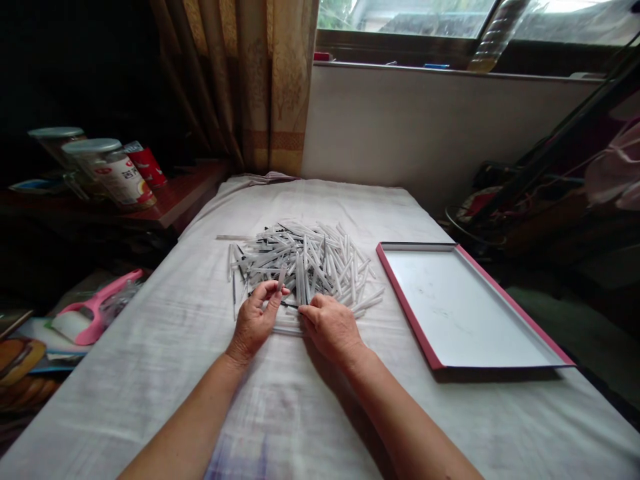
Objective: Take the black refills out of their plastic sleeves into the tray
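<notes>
A heap of slim, clear-to-whitish plastic tubes [310, 257], with thin black sticks among them, lies on the cloth-covered table [300, 427]. At the heap's near edge, my left hand [256, 319] pinches one clear plastic tube [281, 276], which points up between thumb and fingers. Just to its right, my right hand [333, 323] is closed, thumb and forefinger pinching the end of a thin black stick [290, 305]. That stick reaches toward my left hand; its far end is too small to make out. Loose clear tubes [287, 330] lie flat below the hands.
An open, shallow tray with pink sides [410, 307] and a white inside rests at the right. Left of the table are a pink-handled object [100, 310] and a dark red cabinet [175, 200] bearing jars [117, 177]. Curtain and window stand behind.
</notes>
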`<state>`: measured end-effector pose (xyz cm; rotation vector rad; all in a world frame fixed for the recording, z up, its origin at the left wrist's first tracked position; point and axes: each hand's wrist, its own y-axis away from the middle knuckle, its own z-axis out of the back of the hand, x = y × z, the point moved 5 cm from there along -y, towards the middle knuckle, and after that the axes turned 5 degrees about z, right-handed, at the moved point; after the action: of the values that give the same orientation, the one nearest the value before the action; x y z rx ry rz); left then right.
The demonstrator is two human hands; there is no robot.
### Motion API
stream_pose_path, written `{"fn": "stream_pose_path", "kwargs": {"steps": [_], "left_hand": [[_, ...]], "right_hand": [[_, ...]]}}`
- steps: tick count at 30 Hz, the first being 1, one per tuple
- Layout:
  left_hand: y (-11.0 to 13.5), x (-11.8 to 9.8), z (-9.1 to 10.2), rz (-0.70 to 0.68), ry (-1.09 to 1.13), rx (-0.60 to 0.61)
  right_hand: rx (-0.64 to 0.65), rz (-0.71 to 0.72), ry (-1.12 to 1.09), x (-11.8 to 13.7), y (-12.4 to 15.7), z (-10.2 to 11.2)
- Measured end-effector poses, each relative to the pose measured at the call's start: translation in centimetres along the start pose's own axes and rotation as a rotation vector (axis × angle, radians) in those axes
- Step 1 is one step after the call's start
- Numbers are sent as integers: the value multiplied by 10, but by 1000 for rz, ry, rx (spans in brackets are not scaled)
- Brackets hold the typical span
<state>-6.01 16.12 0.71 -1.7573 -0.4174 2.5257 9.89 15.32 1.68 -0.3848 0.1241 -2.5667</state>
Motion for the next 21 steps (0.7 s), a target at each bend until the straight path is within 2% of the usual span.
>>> {"fn": "stream_pose_path", "kwargs": {"steps": [3,6,9,12,16,21], "left_hand": [[-1,4,-2,42,81,11],[-2,6,-2,54,111,15],[0,4,-3,37,55,33],[2,-2,-4,-10,-31,54],[6,-10,-7,-120,-129,81],[11,-15,-13,-249,-239,129]], "right_hand": [[92,-50,73,1,-6,2],[116,-68,68,-2,-8,2],[77,-63,53,-4,-5,1],[-15,-58,-9,-7,1,0],[-173,-121,-302,-17,13,3],[-376,-264,-918,-40,29,4]]}}
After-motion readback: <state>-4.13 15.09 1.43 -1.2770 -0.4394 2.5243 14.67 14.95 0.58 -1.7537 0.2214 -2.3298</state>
